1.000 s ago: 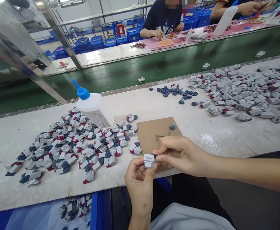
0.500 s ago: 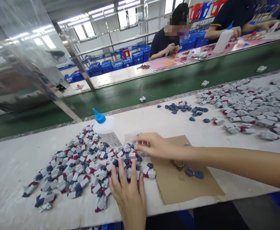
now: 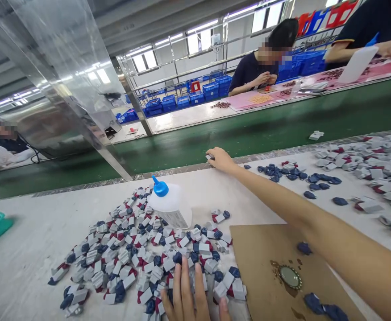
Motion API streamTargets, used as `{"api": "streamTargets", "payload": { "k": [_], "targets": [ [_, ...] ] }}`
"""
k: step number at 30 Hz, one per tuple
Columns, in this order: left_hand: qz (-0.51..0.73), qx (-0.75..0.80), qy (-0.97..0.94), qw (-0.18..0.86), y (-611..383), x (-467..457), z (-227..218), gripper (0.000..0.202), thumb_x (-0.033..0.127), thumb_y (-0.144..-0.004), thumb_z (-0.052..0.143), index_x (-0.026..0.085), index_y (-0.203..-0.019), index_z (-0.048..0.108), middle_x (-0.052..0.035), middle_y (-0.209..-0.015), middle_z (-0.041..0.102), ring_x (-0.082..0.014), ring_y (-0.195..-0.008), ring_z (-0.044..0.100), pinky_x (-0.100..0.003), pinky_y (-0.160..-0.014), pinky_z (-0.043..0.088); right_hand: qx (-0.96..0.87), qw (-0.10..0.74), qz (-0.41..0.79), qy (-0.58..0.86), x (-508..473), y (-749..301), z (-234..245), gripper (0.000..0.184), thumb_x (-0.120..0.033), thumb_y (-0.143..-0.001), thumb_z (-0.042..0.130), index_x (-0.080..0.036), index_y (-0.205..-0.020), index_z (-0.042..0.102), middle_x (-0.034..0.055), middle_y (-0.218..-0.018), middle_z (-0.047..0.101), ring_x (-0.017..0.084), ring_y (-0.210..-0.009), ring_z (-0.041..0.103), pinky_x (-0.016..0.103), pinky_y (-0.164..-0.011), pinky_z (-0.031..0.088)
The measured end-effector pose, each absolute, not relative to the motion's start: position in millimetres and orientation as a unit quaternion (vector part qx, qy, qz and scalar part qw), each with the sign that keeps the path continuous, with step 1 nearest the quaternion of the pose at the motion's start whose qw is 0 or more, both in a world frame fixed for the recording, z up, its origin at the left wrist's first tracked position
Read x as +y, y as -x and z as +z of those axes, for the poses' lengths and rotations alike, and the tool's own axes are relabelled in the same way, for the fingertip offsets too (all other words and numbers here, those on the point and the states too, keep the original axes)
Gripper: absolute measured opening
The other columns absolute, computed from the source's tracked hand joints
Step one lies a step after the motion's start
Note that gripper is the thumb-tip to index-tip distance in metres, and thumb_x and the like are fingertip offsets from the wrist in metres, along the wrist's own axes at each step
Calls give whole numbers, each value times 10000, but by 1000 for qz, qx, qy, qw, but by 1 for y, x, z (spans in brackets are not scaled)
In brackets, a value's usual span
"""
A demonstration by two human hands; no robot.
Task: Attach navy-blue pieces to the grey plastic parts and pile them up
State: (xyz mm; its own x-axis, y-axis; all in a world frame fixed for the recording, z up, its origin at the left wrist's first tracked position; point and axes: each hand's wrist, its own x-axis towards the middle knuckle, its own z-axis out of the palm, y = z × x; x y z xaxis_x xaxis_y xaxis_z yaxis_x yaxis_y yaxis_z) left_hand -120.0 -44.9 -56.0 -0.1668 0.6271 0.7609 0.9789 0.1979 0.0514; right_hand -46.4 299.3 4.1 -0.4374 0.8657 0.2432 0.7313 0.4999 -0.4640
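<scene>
The right hand [image 3: 219, 158] pinches a small grey piece [image 3: 210, 156] at the green belt [image 3: 215, 138] — a set-down, seemingly. The left hand [image 3: 190, 298] lies flat and empty on the pile of pieces [image 3: 138, 254] — next comes a careful pick.

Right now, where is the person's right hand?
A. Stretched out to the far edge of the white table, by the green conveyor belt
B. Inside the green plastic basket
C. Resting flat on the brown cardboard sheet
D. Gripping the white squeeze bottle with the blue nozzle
A: the right hand lies at the white table's far edge beside the green conveyor belt, pinching a small grey piece, well past the white squeeze bottle with the blue nozzle.
</scene>
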Motion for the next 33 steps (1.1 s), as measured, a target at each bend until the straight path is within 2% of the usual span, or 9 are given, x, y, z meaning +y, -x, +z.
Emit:
{"api": "streamTargets", "payload": {
  "k": [4,8,11,14,17,20,23,25,33],
  "targets": [
    [-295,-708,593,245,114,-50,-47,556,268,-742,498,142,-1278,415,-188,-1086,618,-293,-1141,467,-521,-1021,172,-872,260,173,378,245,8,10,455,-192,-763,545,-158,-1205,444,104,-1163,541,215,-1010,525,340,-846,445],
    [-313,-701,623,148,109,-58,-30,441,253,-772,506,140,-1197,485,-183,-1177,578,-292,-1180,435,-521,-1039,112,-895,282,229,260,174,-38,24,477,-206,-759,522,-203,-1225,416,80,-1205,526,207,-1018,538,345,-860,450],
    [-420,-670,603,105,97,-59,-13,390,214,-759,543,191,-1148,524,-130,-1047,641,-251,-1039,534,-468,-989,270,-902,264,273,204,129,-60,33,475,-182,-791,485,-243,-1251,387,65,-1215,526,203,-1075,520,351,-897,439],
    [-560,-673,473,-102,72,-47,5,391,252,-754,578,224,-1141,541,-87,-972,642,-187,-843,592,-308,-732,477,-912,235,303,146,95,-71,39,507,-177,-826,463,-264,-1304,320,54,-1254,501,187,-1149,472,331,-935,422],
    [-605,-642,324,-341,52,-28,19,357,337,-719,619,184,-1041,619,-79,-874,654,-151,-710,601,-227,-545,485,-932,205,283,93,81,-78,42,523,-171,-859,422,-267,-1348,262,56,-1282,481,175,-1187,436,324,-945,411],
    [-625,-593,218,-458,46,-19,22,255,316,-671,668,155,-869,669,-54,-750,676,-131,-647,620,-194,-509,482,-953,167,228,109,106,-87,42,564,-298,-837,489,-231,-1356,280,77,-1305,461,216,-1171,445,354,-933,406],
    [-669,-560,113,-476,47,-21,20,259,282,-607,721,141,-816,666,-53,-747,700,-128,-639,646,-173,-514,488,-915,221,131,310,167,-97,35,513,-426,-826,465,-148,-1257,439,128,-1178,553,252,-1039,525,365,-828,444],
    [-684,-548,93,-473,49,-24,20,291,273,-578,741,129,-819,666,-67,-748,707,-136,-647,655,-166,-515,488,-866,179,51,464,212,-99,27,429,-412,-855,391,-143,-1156,537,130,-1039,610,253,-918,562,348,-702,457],
    [-701,-535,40,-471,58,-28,21,268,307,-541,765,143,-720,650,-71,-759,711,-151,-632,659,-184,-506,502,-871,70,39,484,284,-70,2,226,-228,-742,510,-142,-868,676,132,-940,634,267,-861,569,299,-610,417]
  ]
}}
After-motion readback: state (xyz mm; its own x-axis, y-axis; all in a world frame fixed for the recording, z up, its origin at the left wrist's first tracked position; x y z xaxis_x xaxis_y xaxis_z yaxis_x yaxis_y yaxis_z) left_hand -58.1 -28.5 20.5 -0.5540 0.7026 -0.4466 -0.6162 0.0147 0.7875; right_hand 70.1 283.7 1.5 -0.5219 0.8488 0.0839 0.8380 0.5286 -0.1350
